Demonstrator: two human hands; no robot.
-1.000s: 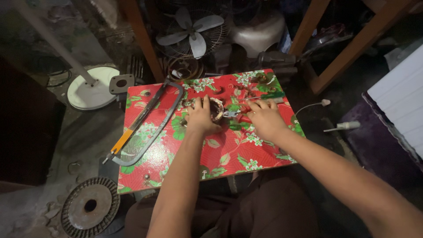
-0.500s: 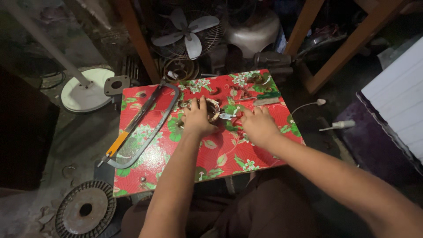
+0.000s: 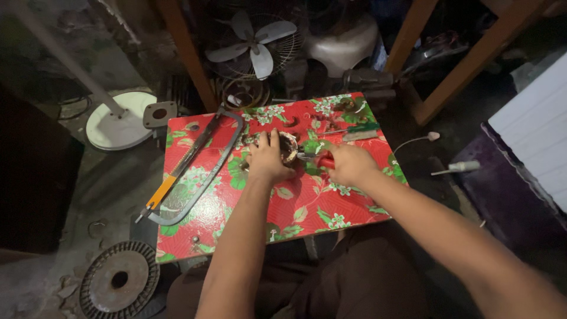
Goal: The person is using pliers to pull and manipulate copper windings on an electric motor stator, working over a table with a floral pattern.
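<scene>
Left hand (image 3: 269, 160): grip pressed over the round motor part (image 3: 287, 147), steadying it.
Right hand (image 3: 348, 164): clenched on red-handled pliers (image 3: 316, 159), tips apparently at the part.
Next: a firm, steady pull.

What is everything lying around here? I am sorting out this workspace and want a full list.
Board: one, red with green and white flowers, across the person's lap.
Hacksaw: one, grey frame with orange handle, on the board's left side.
Round metal part: one, brownish, mid-board under the left hand.
Pliers: one, red handles, in the right hand, tip at the round part.
Screwdriver: one, green handle, on the board's far side.
Fan: one, grey blades in a wire cage, beyond the board.
Fan base: one, white, on the floor at left.
Grille disc: one, dark, on the floor lower left.
Left hand: on the round part.
Right hand: gripping the pliers.
</scene>
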